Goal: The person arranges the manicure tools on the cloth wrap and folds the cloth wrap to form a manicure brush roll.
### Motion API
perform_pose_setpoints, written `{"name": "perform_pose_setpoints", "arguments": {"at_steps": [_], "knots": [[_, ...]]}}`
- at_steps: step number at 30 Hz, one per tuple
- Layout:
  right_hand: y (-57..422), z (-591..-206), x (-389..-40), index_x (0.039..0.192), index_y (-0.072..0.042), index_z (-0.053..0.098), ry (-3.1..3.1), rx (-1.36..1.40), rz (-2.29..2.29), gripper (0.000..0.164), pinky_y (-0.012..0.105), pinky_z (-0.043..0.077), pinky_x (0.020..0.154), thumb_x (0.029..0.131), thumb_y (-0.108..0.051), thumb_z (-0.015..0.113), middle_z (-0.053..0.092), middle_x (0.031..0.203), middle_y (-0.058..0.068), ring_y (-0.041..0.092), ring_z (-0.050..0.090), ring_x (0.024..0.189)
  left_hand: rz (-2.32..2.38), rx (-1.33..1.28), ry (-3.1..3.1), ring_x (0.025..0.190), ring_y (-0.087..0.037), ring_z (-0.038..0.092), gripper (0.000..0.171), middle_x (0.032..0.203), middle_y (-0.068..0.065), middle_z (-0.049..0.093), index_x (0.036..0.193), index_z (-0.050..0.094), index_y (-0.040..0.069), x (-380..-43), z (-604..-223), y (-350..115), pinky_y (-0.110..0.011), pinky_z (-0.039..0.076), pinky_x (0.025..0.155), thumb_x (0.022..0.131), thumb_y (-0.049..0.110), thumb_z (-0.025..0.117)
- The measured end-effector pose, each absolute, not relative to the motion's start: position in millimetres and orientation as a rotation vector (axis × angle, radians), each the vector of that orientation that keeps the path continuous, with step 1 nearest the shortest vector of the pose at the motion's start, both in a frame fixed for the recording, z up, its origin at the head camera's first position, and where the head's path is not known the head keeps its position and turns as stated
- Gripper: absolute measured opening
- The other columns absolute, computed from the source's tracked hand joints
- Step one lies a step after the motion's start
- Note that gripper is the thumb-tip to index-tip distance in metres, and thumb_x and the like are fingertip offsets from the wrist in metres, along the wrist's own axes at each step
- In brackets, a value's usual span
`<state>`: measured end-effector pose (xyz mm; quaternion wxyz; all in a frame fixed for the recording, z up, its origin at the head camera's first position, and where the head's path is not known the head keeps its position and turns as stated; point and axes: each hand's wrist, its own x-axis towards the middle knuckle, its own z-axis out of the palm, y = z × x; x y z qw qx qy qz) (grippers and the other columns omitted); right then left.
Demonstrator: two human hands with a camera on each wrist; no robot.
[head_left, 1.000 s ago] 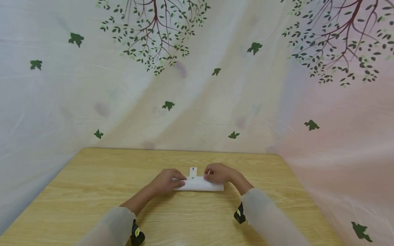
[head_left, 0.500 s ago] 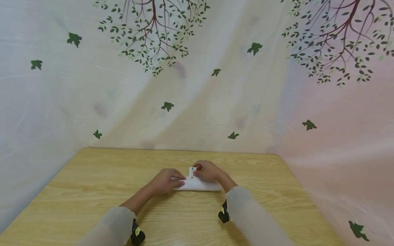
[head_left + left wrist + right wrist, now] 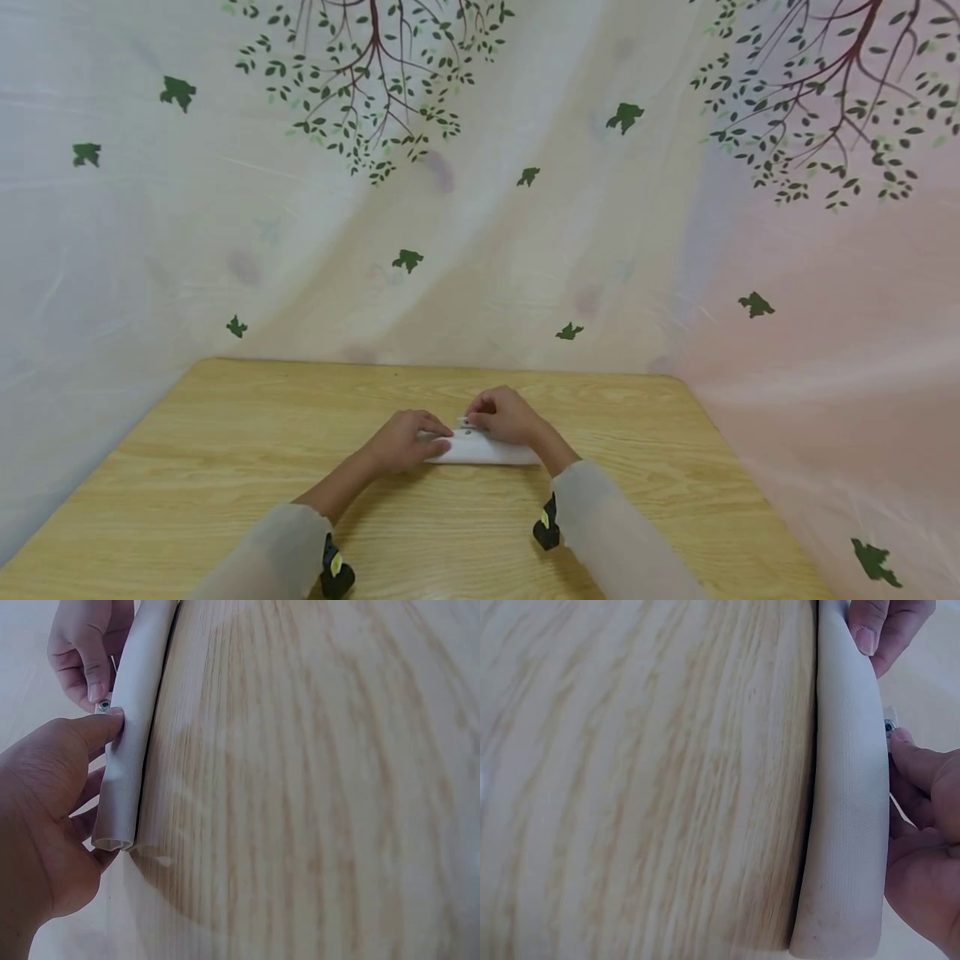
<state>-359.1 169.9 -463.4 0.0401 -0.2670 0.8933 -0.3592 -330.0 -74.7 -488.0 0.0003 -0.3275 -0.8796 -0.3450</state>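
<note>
A white rolled-up bundle of smooth, sheet-like material point(image 3: 491, 452) lies crosswise on the table, its open rolled end visible in the left wrist view. My left hand point(image 3: 405, 442) grips its left part, thumb on top and fingers around the far side. From the roll's far side rises a short white strap point(image 3: 463, 422) with a metal snap. My right hand point(image 3: 506, 414) pinches this strap between thumb and fingers; the snap point(image 3: 889, 727) shows by the thumb in the right wrist view. A second snap stud point(image 3: 468, 432) sits on the roll close below the strap.
The wood-grain table point(image 3: 450, 533) extends around the roll on all sides. Behind it hangs a pale curtain point(image 3: 480, 275) printed with branches and green leaves. Small black devices point(image 3: 547, 523) are strapped at both wrists.
My right hand has moved left along the roll from its right part to the strap and pinched it. The strap, upright before, now tilts toward the roll. The left hand stays in place.
</note>
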Motion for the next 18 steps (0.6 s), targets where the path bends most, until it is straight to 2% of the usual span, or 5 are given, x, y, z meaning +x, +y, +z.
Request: {"name": "perform_pose_setpoints", "arguments": {"at_steps": [6, 18], "knots": [[173.0, -462.8, -354.9, 0.095, -0.011, 0.076, 2.755, -0.944, -1.025, 0.009, 0.026, 0.049, 0.077, 0.099, -0.012, 0.068, 0.072, 0.089, -0.006, 0.006, 0.059, 0.080, -1.089, -1.027, -2.750, 0.114, -0.028, 0.066, 0.024, 0.117, -0.008, 0.073, 0.115, 0.078, 0.010, -331.2, -491.1, -74.2, -0.050, 0.050, 0.098, 0.100, 0.025, 0.067], [174.3, -454.3, -343.3, 0.095, -0.012, 0.078, 2.726, -1.004, -0.893, 0.011, 0.029, 0.050, 0.079, 0.099, -0.009, 0.068, 0.074, 0.093, -0.006, 0.006, 0.062, 0.084, -1.044, -1.029, -2.718, 0.109, -0.028, 0.068, 0.023, 0.112, -0.006, 0.074, 0.112, 0.079, 0.007, -324.5, -491.4, -70.9, -0.049, 0.052, 0.095, 0.100, 0.024, 0.068]]}}
